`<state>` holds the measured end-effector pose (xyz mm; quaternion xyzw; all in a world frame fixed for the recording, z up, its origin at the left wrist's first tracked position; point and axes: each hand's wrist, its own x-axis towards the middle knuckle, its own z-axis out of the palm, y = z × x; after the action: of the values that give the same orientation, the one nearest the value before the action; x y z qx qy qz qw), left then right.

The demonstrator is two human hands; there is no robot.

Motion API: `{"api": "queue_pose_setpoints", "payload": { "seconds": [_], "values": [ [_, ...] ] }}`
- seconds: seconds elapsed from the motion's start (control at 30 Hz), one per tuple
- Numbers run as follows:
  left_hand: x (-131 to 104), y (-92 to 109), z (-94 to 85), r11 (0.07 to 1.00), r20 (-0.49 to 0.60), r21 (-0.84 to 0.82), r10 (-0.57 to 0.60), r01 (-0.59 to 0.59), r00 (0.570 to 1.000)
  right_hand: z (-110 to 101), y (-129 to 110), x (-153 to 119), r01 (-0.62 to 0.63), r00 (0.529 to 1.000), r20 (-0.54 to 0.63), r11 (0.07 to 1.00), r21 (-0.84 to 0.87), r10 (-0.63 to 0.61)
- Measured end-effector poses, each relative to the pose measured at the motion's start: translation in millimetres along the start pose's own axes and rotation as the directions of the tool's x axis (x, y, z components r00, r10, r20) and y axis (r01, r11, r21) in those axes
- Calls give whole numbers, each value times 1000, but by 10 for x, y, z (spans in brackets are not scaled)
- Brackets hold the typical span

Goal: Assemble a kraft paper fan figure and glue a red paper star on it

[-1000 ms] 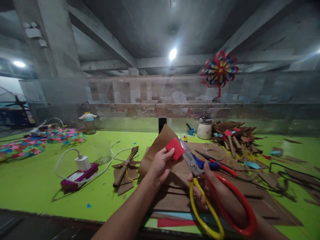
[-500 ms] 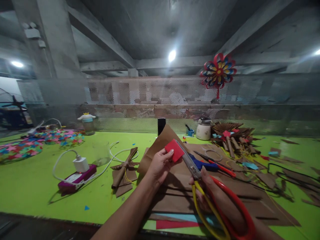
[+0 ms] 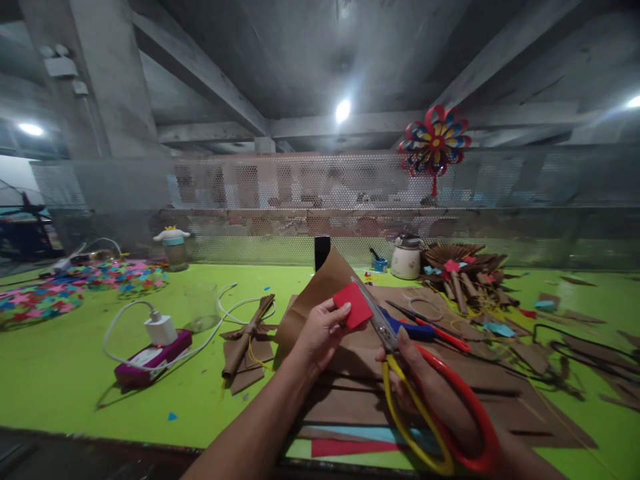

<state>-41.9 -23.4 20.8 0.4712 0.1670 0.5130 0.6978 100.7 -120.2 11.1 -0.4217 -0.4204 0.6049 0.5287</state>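
My left hand [image 3: 323, 331] pinches a small square of red paper [image 3: 354, 307] between thumb and fingers. Large scissors [image 3: 384, 328] with one red and one yellow handle are gripped in my right hand [image 3: 420, 373]. Their blades lie along the right edge of the red paper and look nearly closed; whether they touch it, I cannot tell. Beneath both hands lie sheets of brown paper [image 3: 345, 407], one corner curling up behind. A second pair of scissors with blue and red-orange handles [image 3: 417, 331] rests on the brown paper just right of the blades.
At left stands a purple power strip [image 3: 150, 360] with a white charger [image 3: 160, 330] and cable. A twisted brown paper piece [image 3: 249, 340] lies beside a clear glass [image 3: 201, 307]. Brown paper scraps [image 3: 533, 357] and a black cord [image 3: 563, 348] spread rightward. A perforated screen [image 3: 280, 193] backs the table.
The scissors' handles have drawn slightly closer together and shifted a little left. The red paper has turned slightly in my left hand and sits a bit farther right.
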Motion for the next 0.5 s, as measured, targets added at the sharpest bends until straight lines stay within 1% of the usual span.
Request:
{"api": "queue_pose_setpoints", "payload": {
  "seconds": [0.13,0.2,0.23,0.27,0.33,0.37,0.4,0.43,0.47,0.5],
  "values": [
    [1,0,-3,1000,7,15,8,-9,1000,-64,-42,-10,32,999,-19,999,-18,-32],
    [-1,-2,1,999,18,52,2,-2,1000,-140,-130,-20,109,993,-42,988,-111,-115],
    [-7,-4,8,996,38,87,-8,4,999,-184,-197,-24,178,980,-56,964,-198,-192],
    [-18,-7,20,991,70,133,-26,17,997,-228,-277,-25,254,956,-60,916,-309,-286],
    [-56,-11,55,966,150,252,-94,54,984,-294,-457,-12,399,875,-34,760,-513,-483],
    [-81,-10,77,946,191,316,-142,76,971,-311,-545,6,439,843,-1,690,-576,-537],
    [-108,-7,99,921,230,375,-198,101,953,-316,-620,32,462,824,21,650,-604,-566],
    [-135,-2,121,898,263,423,-249,121,932,-310,-680,65,469,827,53,636,-613,-559],
    [-158,5,140,880,290,455,-289,134,912,-296,-719,101,464,846,89,645,-607,-525],
    [-175,11,154,868,310,476,-316,141,897,-279,-738,140,450,861,84,676,-584,-501]
  ]
}}
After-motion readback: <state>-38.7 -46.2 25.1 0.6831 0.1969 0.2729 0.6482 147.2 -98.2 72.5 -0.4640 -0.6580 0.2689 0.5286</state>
